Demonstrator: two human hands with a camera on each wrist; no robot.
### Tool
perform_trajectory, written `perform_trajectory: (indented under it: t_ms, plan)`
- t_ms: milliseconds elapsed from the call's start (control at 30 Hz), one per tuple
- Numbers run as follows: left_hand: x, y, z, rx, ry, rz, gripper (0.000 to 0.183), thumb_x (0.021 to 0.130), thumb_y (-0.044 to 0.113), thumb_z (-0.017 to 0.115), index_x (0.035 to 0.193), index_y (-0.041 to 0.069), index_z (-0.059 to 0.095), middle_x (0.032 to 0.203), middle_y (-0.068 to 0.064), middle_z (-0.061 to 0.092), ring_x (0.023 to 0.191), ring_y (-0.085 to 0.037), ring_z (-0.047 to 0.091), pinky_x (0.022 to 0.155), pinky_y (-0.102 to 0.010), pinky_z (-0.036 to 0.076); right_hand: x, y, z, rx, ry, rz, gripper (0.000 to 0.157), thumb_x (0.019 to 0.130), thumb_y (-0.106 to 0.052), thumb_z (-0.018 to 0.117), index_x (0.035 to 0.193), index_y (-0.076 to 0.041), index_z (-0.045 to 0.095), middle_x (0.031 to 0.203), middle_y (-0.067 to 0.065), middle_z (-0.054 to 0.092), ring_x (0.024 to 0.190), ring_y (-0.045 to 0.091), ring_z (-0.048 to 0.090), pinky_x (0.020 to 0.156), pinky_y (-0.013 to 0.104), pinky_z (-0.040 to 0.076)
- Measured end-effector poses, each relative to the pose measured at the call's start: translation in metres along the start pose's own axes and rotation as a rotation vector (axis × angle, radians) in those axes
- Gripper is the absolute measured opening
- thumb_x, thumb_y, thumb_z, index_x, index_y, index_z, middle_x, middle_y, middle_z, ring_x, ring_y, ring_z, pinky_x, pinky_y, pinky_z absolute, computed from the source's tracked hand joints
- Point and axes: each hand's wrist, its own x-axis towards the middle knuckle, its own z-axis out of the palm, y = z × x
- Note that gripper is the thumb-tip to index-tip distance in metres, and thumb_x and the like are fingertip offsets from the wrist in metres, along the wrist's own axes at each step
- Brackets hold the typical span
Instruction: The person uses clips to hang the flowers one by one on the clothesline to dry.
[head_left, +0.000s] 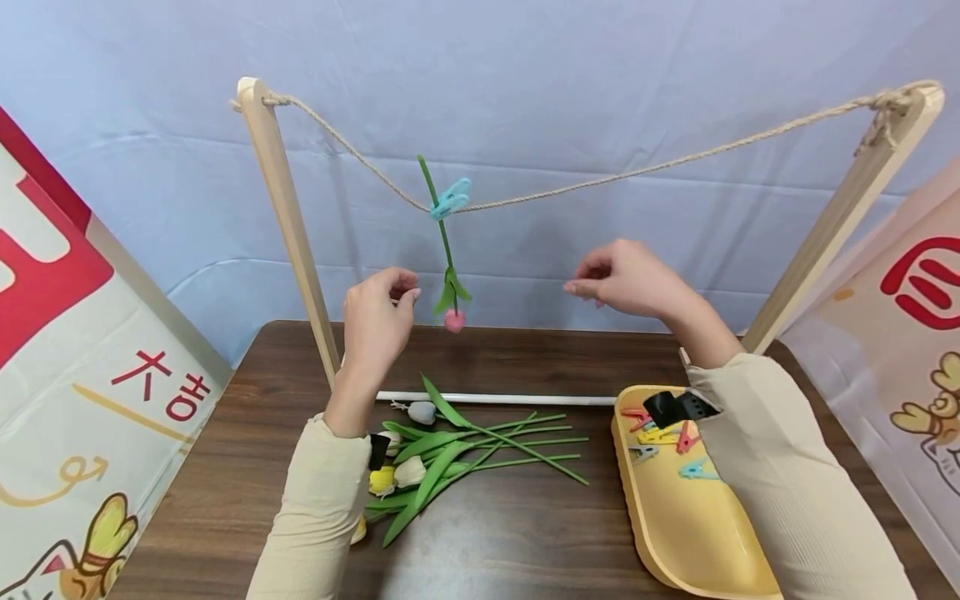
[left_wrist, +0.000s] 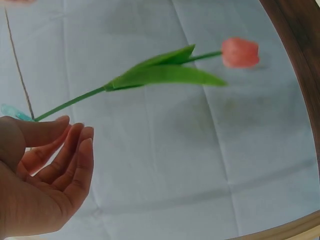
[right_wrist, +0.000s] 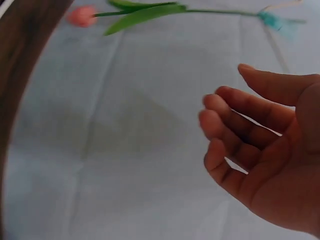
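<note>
A pink artificial tulip hangs head down from a rope, its stem clipped there by a light blue clothespin. Just left of the flower is my left hand, fingers loosely bent and holding nothing. My right hand hovers farther off to the right, also with loosely bent, empty fingers. In the left wrist view the tulip stretches past the fingertips. The right wrist view shows a gap between my right hand and the clothespin.
Several artificial tulips lie on the brown table. At the right, a yellow basket contains several clothespins, partly behind my right sleeve. Wooden posts carry the rope, joined low down by a white bar.
</note>
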Motion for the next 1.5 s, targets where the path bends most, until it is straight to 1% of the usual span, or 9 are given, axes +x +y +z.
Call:
perform_trajectory:
  t_ms: [233,400,600,700,900,1067,1200,1367,1500]
  plan:
    - [-0.001,-0.002,-0.001,0.011,-0.008,-0.016,0.009,0.083,0.004,0.065,0.090,0.000,0.069,0.082,-0.011,0.068,0.075,-0.023,0.063,0.070,-0.037,0.046,-0.023,0.066,0.022,-0.017,-0.108,0.063,0.012,0.086,-0.013,0.062,0.080,-0.004,0.068,0.063,-0.002,0.060,0.059,0.015,0.055,0.054,0.030,0.043]
    - [-0.002,-0.004,-0.001,0.007,-0.008,-0.013,0.009,0.083,0.004,0.065,0.090,0.000,0.069,0.083,-0.012,0.068,0.075,-0.024,0.063,0.068,-0.037,0.047,-0.045,0.109,0.038,0.029,-0.173,0.136,0.011,0.086,-0.009,0.060,0.081,-0.002,0.067,0.066,-0.001,0.060,0.060,0.018,0.057,0.054,0.030,0.044]
    - [-0.003,-0.006,-0.002,0.018,-0.004,-0.010,0.009,0.084,0.005,0.064,0.090,0.001,0.068,0.084,-0.011,0.068,0.076,-0.024,0.063,0.067,-0.037,0.047,-0.069,0.155,0.063,0.166,-0.237,0.180,0.012,0.081,0.004,0.051,0.080,0.003,0.064,0.067,0.006,0.059,0.056,0.019,0.052,0.050,0.030,0.044]
    - [-0.004,-0.007,-0.002,0.022,-0.001,-0.011,0.009,0.083,0.005,0.064,0.090,0.001,0.069,0.083,-0.011,0.068,0.075,-0.024,0.062,0.068,-0.037,0.047,-0.079,0.172,0.080,0.246,-0.268,0.193,0.010,0.080,0.006,0.053,0.081,0.006,0.063,0.067,0.008,0.058,0.052,0.017,0.049,0.047,0.030,0.044]
    - [-0.004,-0.008,-0.001,0.025,-0.010,-0.021,0.009,0.083,0.005,0.065,0.090,0.000,0.068,0.082,-0.011,0.067,0.075,-0.024,0.062,0.067,-0.037,0.046,-0.091,0.188,0.115,0.224,-0.309,0.151,0.009,0.080,-0.001,0.062,0.087,0.004,0.066,0.073,0.005,0.062,0.047,0.009,0.045,0.042,0.025,0.039]
    - [-0.006,-0.009,-0.001,0.028,-0.023,-0.022,0.009,0.084,0.005,0.064,0.090,0.000,0.068,0.082,-0.012,0.067,0.075,-0.024,0.062,0.067,-0.037,0.046,-0.093,0.189,0.134,0.227,-0.314,0.098,0.007,0.075,0.004,0.064,0.081,0.002,0.068,0.063,0.002,0.060,0.041,0.005,0.040,0.039,0.023,0.037]
    - [-0.006,-0.010,-0.001,0.026,-0.030,-0.022,0.010,0.084,0.007,0.064,0.091,0.000,0.068,0.082,-0.011,0.067,0.075,-0.024,0.062,0.067,-0.037,0.047,-0.091,0.188,0.142,0.178,-0.297,0.058,0.008,0.071,0.007,0.066,0.071,-0.001,0.067,0.060,-0.001,0.058,0.043,0.004,0.041,0.039,0.022,0.037]
    - [-0.007,-0.011,-0.001,0.027,-0.038,-0.027,0.011,0.085,0.008,0.064,0.091,0.001,0.068,0.082,-0.011,0.067,0.075,-0.023,0.063,0.067,-0.037,0.047,-0.089,0.187,0.146,0.119,-0.288,0.015,0.013,0.067,0.009,0.067,0.064,-0.003,0.065,0.062,-0.003,0.059,0.054,0.004,0.046,0.047,0.022,0.039]
    - [-0.009,-0.011,-0.002,0.023,-0.037,-0.021,0.011,0.085,0.008,0.063,0.091,0.001,0.068,0.082,-0.011,0.067,0.074,-0.023,0.062,0.067,-0.037,0.047,-0.089,0.186,0.146,0.084,-0.237,-0.016,0.019,0.067,0.014,0.059,0.062,-0.004,0.064,0.062,-0.003,0.059,0.060,0.004,0.049,0.052,0.021,0.040]
